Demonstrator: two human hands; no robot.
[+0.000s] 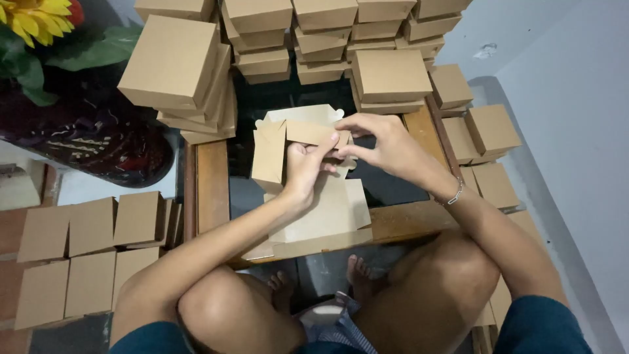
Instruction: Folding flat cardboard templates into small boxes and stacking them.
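Observation:
A flat brown cardboard box blank (288,141) is half folded above a low table with a wooden frame (213,183). My left hand (304,172) grips its middle from below, thumb up on a folded flap. From the right, my right hand (380,141) pinches the end of the same flap between fingers and thumb. A silver bracelet (453,194) sits on my right wrist. More flat brown blanks (337,213) lie on the table under my hands.
Stacks of finished brown boxes (180,65) crowd the far side of the table, and more boxes (488,128) stand on the floor at right. Folded boxes (92,226) lie in rows at left. A sunflower (36,16) sits top left. My bare knees and feet are below.

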